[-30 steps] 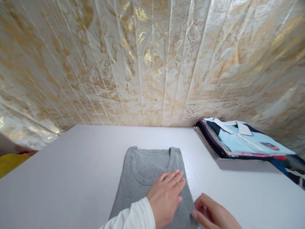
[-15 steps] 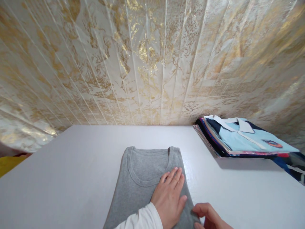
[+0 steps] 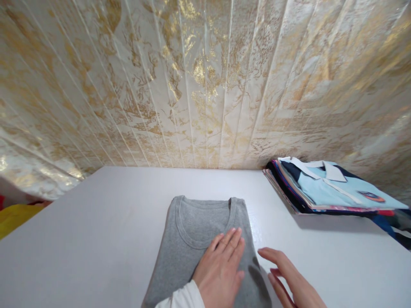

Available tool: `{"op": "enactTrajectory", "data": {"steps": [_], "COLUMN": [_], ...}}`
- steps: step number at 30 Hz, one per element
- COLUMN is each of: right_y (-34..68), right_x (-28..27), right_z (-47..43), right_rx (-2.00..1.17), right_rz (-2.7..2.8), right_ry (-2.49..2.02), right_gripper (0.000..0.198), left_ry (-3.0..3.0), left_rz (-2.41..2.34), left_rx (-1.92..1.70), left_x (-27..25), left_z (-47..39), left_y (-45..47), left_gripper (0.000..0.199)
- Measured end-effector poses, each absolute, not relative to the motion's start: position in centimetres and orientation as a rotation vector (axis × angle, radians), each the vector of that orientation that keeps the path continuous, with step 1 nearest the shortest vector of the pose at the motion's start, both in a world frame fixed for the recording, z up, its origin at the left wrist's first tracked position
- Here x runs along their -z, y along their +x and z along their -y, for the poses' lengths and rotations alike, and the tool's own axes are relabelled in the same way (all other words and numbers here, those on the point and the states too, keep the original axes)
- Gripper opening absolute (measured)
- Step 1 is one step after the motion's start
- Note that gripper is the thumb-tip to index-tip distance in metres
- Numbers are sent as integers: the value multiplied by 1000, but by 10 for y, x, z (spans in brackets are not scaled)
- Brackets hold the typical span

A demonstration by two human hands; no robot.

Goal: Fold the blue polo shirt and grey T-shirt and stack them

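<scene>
A grey T-shirt (image 3: pixel 180 261) lies folded on the white table, its round neckline toward the far side and its near end cut off by the bottom of the view. My left hand (image 3: pixel 220 269), in a white sleeve, rests flat on the right half of the shirt just below the neckline, fingers stretched out. Just off the shirt's right edge, my right hand (image 3: pixel 290 278) hovers with fingers apart and nothing between them. Its shadow falls on the grey cloth.
A stack of folded clothes (image 3: pixel 340 188), topped by a light blue polo shirt with a white collar, stands at the back right of the white table (image 3: pixel 96 231). Yellow cloth (image 3: pixel 19 218) shows beyond the left edge. A gold-patterned curtain (image 3: pixel 205 85) hangs behind.
My right hand has let go of the shirt's right edge, moved up and away from it, and its fingers have spread. My left hand has slid slightly left and nearer on the shirt.
</scene>
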State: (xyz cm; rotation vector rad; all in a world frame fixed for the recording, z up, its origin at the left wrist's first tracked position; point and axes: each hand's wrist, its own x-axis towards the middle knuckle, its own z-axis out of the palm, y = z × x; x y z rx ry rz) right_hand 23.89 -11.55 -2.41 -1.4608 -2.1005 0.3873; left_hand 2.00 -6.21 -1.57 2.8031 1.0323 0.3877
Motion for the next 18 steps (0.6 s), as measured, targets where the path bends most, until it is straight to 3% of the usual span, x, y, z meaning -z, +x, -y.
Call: {"op": "enactTrajectory", "data": {"steps": [4,9,18], "right_y": [204,176,180], "right_x": [39,60,71], "right_z": [97,86,86], "right_rx": [97,467,703], "right_rz": [2216,2288,2300], "right_ry": [-1320,-1397,-1349], "right_gripper": [55,69,78], "left_ry": [2987,3107,3072], "left_rz": [-1335,-1580,-1511], "left_rx": [-446,-445,-452], "left_x": [16,37,36], "left_z": [69,80,84], "left_y": [-34,-82,-87], "left_gripper": [53,55,55]}}
